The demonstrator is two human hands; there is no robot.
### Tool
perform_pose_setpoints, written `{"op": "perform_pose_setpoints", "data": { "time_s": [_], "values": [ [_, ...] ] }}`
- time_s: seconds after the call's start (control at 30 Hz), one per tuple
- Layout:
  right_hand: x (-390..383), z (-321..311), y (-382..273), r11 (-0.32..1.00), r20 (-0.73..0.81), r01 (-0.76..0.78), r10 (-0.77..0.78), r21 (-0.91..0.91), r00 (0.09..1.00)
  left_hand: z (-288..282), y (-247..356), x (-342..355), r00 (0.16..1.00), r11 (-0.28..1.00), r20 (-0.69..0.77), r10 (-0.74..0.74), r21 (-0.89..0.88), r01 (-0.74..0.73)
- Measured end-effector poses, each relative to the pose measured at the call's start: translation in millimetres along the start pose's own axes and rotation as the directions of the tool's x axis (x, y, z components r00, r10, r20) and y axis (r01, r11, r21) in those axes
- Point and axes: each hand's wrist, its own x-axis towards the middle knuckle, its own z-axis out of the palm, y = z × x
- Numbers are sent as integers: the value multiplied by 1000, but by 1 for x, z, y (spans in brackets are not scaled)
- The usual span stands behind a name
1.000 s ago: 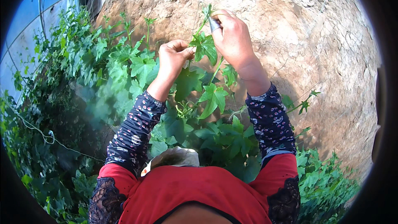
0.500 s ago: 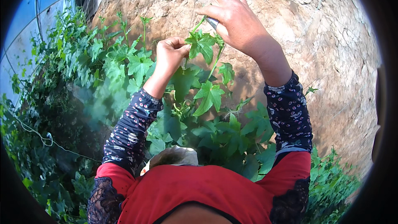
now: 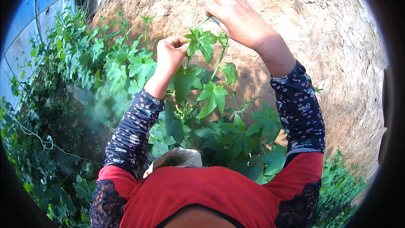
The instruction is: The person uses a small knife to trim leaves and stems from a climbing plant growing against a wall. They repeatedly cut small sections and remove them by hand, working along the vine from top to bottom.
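Note:
A climbing vine with lobed green leaves [image 3: 201, 44] rises between my hands in front of an earthen wall. Beside one upper leaf, my left hand [image 3: 171, 55] is closed in a pinch on the vine's stem. My right hand [image 3: 240, 14] is higher and to the right. Its thumb and index finger close on a thin green vine stem [image 3: 203, 22] that runs up from the leaf, while the other fingers stretch out. A small dark, shiny piece [image 3: 216, 20] shows at the right thumb; its kind cannot be made out. Larger leaves [image 3: 213, 97] hang below my hands.
The rough brown wall [image 3: 329, 55] fills the back and right. Dense vines [image 3: 88, 59] cover the left side, by blue-white sheeting [image 3: 25, 21]. A pale cord [image 3: 50, 143] crosses at lower left. A whitish bag-like thing [image 3: 185, 156] sits at my front, with more leaves [image 3: 240, 139] beyond.
My right hand has shifted slightly up, and its forearm has swung a little to the right. The left hand has moved slightly left and up, the upper leaf along with it.

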Motion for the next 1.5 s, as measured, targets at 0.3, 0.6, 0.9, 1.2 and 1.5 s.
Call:
{"op": "perform_pose_setpoints", "data": {
  "time_s": [0.3,0.6,0.9,1.2,1.5],
  "values": [
    [-3,-20,-39,882,-272,-126,271,454,923,-10,-1,5,1000,1000,-3,16,8,-16],
    [-51,106,-91,308,467,-763,642,569,608,-25,-19,7,991,982,104,-80,-160,96],
    [-60,153,-106,347,190,-673,785,653,590,-18,-10,4,998,973,60,-34,-226,46],
    [-68,148,-122,-139,518,-632,717,763,467,-13,-5,8,998,984,-32,-63,-169,57],
    [-68,146,-123,378,191,-683,774,625,604,10,-16,0,997,995,-57,47,-88,-52]
  ]
}}
